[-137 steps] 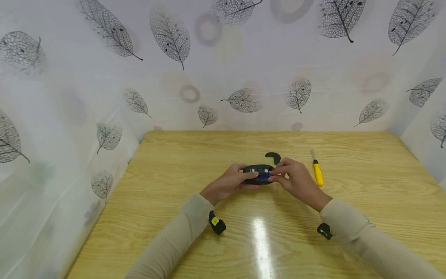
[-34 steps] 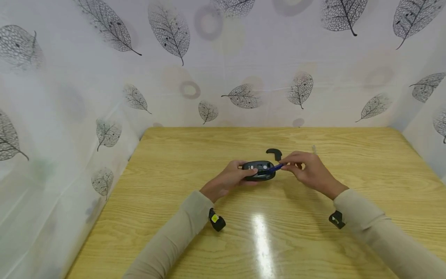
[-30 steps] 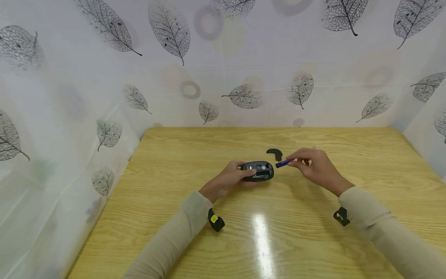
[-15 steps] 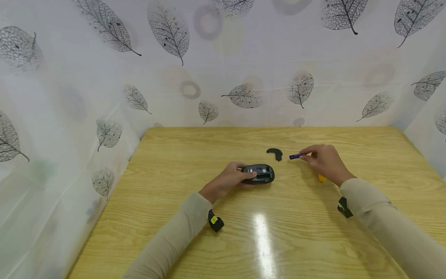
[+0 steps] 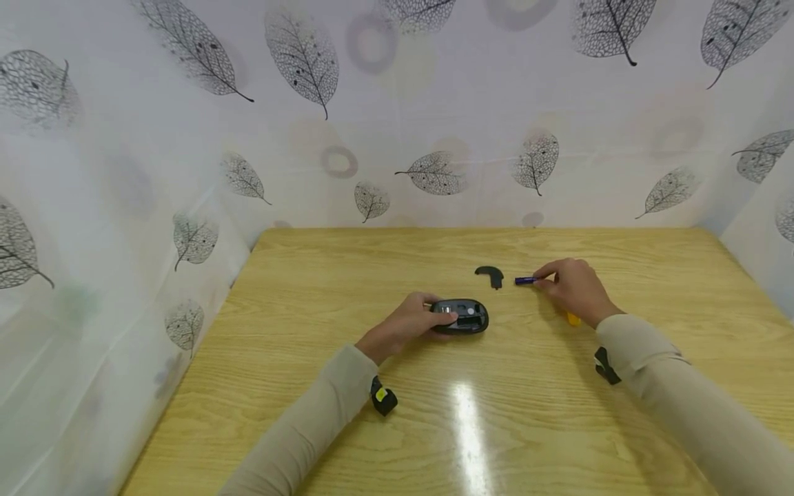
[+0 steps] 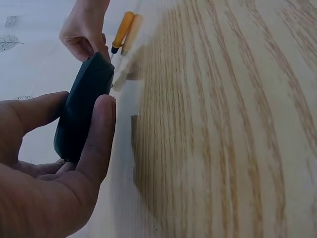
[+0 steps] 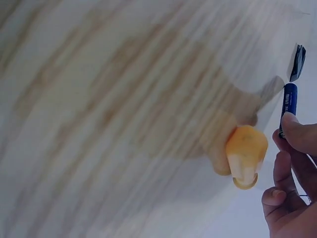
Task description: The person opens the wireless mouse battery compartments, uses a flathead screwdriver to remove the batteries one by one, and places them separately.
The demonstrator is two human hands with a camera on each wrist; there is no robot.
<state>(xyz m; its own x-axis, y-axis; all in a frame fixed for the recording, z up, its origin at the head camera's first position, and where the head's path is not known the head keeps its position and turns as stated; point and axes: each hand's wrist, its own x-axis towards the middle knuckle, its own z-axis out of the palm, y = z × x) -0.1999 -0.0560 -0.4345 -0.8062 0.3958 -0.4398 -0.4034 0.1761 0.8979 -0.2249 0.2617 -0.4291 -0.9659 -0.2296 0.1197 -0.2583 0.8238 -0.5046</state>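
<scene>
My left hand (image 5: 409,324) grips a black computer mouse (image 5: 476,324), its underside up and its battery slot bare. In the left wrist view the mouse (image 6: 79,106) is seen edge-on between thumb and fingers. To the right, my right hand (image 5: 573,286) pinches a purple-blue cylindrical battery (image 5: 523,280) at one end, close over the table. The right wrist view shows thumb and finger on the battery (image 7: 290,101). A black curved battery cover (image 5: 493,275) lies on the table between the mouse and the battery.
A screwdriver with a yellow handle (image 5: 573,319) lies by my right hand, which hides most of it in the head view. The wooden table (image 5: 335,269) meets a leaf-patterned sheet (image 5: 434,124) at its back and left.
My right hand has drawn the battery out of the mouse and carried it right, past the cover, down toward the table. My left hand keeps the mouse, now slightly lower.
</scene>
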